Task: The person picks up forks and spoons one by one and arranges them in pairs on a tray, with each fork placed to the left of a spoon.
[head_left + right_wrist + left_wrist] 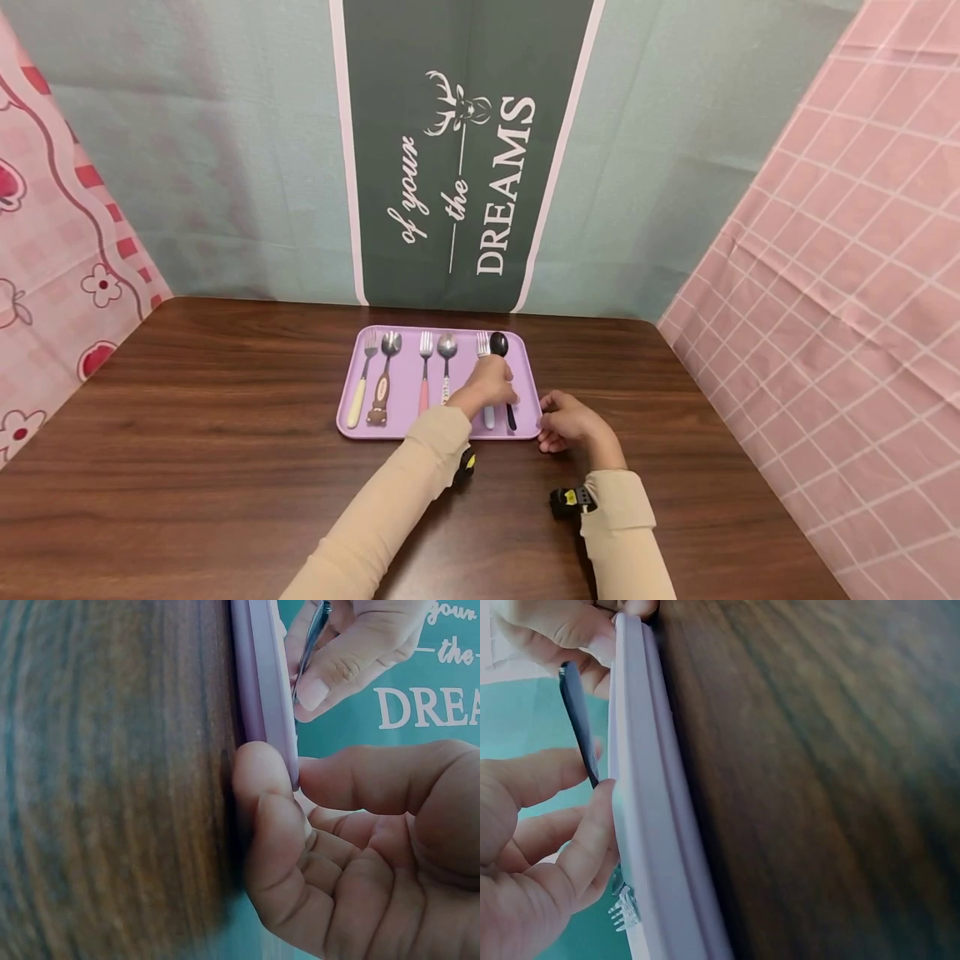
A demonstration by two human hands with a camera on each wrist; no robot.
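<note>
A lilac tray (pixel 405 392) lies on the table with forks and spoons in a row. My left hand (pixel 491 383) reaches over the tray's right part and pinches the handle of a black spoon (pixel 498 342). In the left wrist view the dark handle (pixel 577 720) slants up between thumb and finger, close over the rim. A fork with a pale handle (pixel 490 417) lies beside that spoon, partly hidden under the left hand. My right hand (pixel 570 421) grips the tray's near right corner, thumb on top and a finger (pixel 262 780) beneath the rim.
Further left on the tray are a yellow-handled fork (pixel 356 404), a brown bear-handled spoon (pixel 380 400), a pink-handled fork (pixel 424 392) and a spoon with a patterned handle (pixel 447 346). Fabric curtains (pixel 262 167) hang behind and beside the wooden table (pixel 225 467).
</note>
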